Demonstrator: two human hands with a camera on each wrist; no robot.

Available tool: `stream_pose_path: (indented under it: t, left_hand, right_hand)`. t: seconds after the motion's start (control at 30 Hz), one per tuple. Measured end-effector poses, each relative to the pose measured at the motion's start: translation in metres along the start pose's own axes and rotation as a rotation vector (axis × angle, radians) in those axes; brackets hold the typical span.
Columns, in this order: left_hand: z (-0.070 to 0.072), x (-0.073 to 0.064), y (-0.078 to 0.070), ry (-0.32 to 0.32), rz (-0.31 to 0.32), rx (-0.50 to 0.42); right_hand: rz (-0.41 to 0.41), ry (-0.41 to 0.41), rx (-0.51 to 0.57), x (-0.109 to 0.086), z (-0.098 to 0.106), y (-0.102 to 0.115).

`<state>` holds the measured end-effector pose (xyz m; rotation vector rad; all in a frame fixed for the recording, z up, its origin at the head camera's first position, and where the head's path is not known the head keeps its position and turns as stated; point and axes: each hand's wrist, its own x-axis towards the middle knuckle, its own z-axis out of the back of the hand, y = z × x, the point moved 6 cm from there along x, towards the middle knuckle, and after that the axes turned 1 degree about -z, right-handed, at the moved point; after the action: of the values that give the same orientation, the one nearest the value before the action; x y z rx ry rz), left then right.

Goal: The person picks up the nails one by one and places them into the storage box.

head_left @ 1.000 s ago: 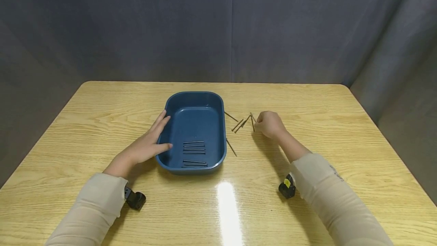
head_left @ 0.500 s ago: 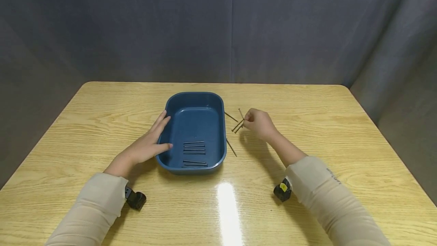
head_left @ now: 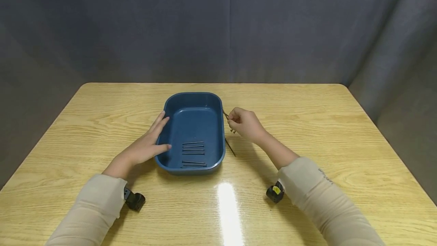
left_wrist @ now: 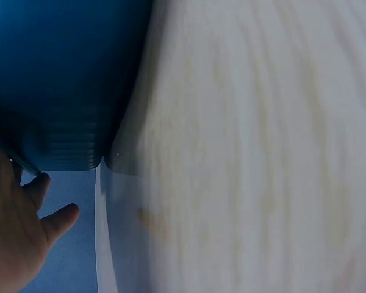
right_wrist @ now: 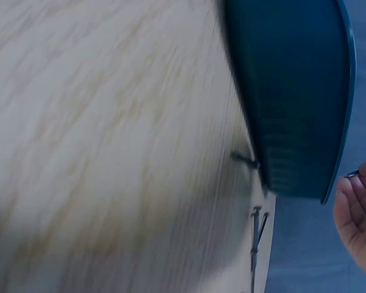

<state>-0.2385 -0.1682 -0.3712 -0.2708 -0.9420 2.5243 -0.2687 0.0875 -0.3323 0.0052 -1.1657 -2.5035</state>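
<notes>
A blue plastic bin (head_left: pixel 191 124) stands on the table, with several dark nails (head_left: pixel 194 150) lying crosswise in its near half. On its left rim rests my left hand (head_left: pixel 146 145), fingers straight and spread, thumb over the edge; the left wrist view shows this hand (left_wrist: pixel 15 226) at the bin's wall. Just right of the bin, my right hand (head_left: pixel 247 124) pinches a nail (right_wrist: pixel 352 174) between thumb and fingertips, clear of the table. Beneath that hand lie more nails (right_wrist: pixel 256 244), partly hidden. Another loose nail (head_left: pixel 230 148) lies against the bin's right side.
The wood-grain table (head_left: pixel 307 124) reaches back to a dark grey curtain (head_left: pixel 218 29). A bright light reflection (head_left: pixel 229 212) shows on its near part. Black wrist cameras (head_left: pixel 135 201) sit below both cuffs.
My right hand has moved left from the nail pile toward the bin, lifting a nail off the table. My left hand stays on the rim.
</notes>
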Motion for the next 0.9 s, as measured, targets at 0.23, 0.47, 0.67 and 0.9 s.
stream_pose_path:
  t: [0.23,0.47,0.67,0.9]
  left_hand:
    - [0.000,0.000,0.000,-0.004,-0.001,0.001]
    - [0.000,0.001,0.000,-0.004,0.001,0.015]
    - [0.001,0.000,0.001,-0.002,0.006,0.038]
    - [0.001,0.000,0.000,-0.003,0.006,0.087]
  right_hand:
    - [0.074,0.016,0.005,0.005,-0.011,0.021]
    - [0.138,0.052,-0.029,0.010,-0.022,0.032]
    - [0.156,0.110,-0.096,0.016,-0.034,0.039]
    - [0.219,0.188,-0.194,0.023,-0.049,0.048]
